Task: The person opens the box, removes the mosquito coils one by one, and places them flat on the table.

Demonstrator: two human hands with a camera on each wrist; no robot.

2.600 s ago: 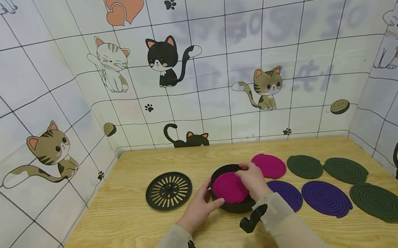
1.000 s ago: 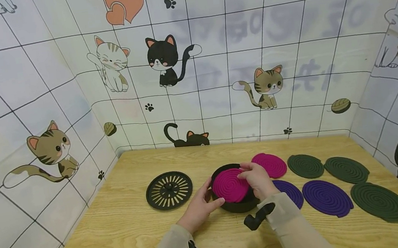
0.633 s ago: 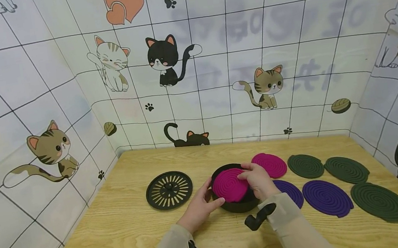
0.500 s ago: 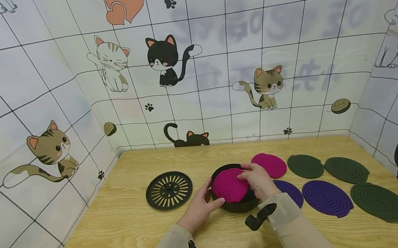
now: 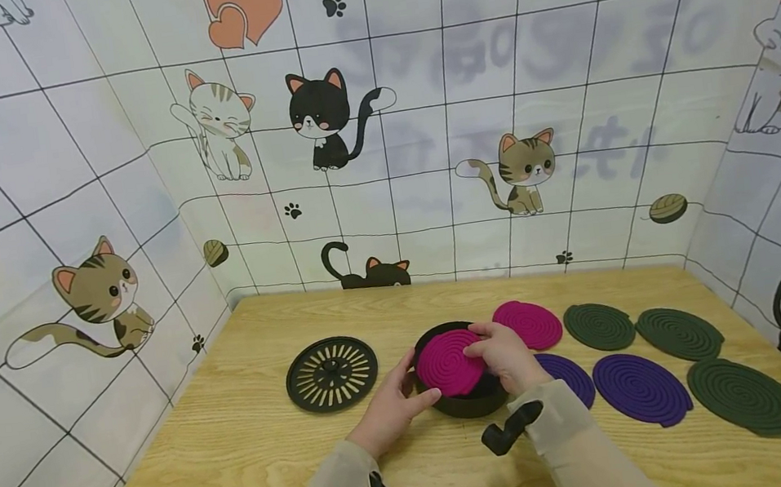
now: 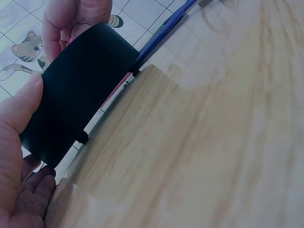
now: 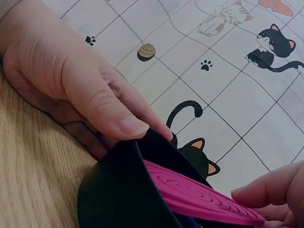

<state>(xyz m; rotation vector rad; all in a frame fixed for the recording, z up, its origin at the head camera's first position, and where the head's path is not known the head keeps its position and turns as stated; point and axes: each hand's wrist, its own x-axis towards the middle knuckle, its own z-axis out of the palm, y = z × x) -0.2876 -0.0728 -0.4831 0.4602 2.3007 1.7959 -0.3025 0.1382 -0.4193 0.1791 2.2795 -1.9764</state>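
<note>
A round black holder (image 5: 471,407) with a tall wall stands on the table. My left hand (image 5: 389,410) grips it from the left side, with the thumb over the near rim. In the right wrist view this left hand (image 7: 71,80) wraps round the holder's wall. A magenta spiral coaster (image 5: 447,368) sits tilted in the holder's mouth, its right side raised. My right hand (image 5: 511,355) pinches that raised edge between fingers and thumb. Under the coaster (image 7: 204,194) a sliver of blue-purple shows inside the holder; the rest of the inside is hidden.
Left of the holder lies a black slotted round lid (image 5: 331,374). To the right are another magenta coaster (image 5: 529,326), two purple coasters (image 5: 641,390) and three dark green coasters (image 5: 746,397). A cat-print tiled sheet (image 5: 431,213) rises behind the table.
My right hand has shifted slightly to the right since the earliest frame, keeping its pinch on the magenta coaster. The left hand and the holder have stayed in place.
</note>
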